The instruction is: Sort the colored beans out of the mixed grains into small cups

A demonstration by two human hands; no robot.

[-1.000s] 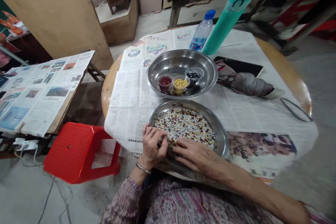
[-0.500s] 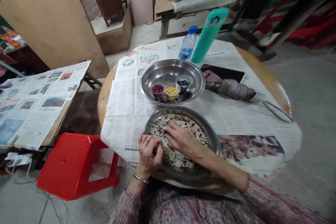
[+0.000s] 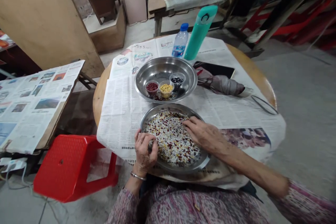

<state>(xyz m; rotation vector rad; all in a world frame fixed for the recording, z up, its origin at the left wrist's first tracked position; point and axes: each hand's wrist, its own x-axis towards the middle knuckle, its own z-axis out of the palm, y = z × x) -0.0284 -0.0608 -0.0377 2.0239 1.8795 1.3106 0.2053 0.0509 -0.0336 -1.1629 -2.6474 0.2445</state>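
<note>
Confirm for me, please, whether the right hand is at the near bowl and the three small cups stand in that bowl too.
Not quite: the three small cups stand in the far bowl, not the near bowl, as the head view shows. The right hand is indeed at the near bowl.
</note>
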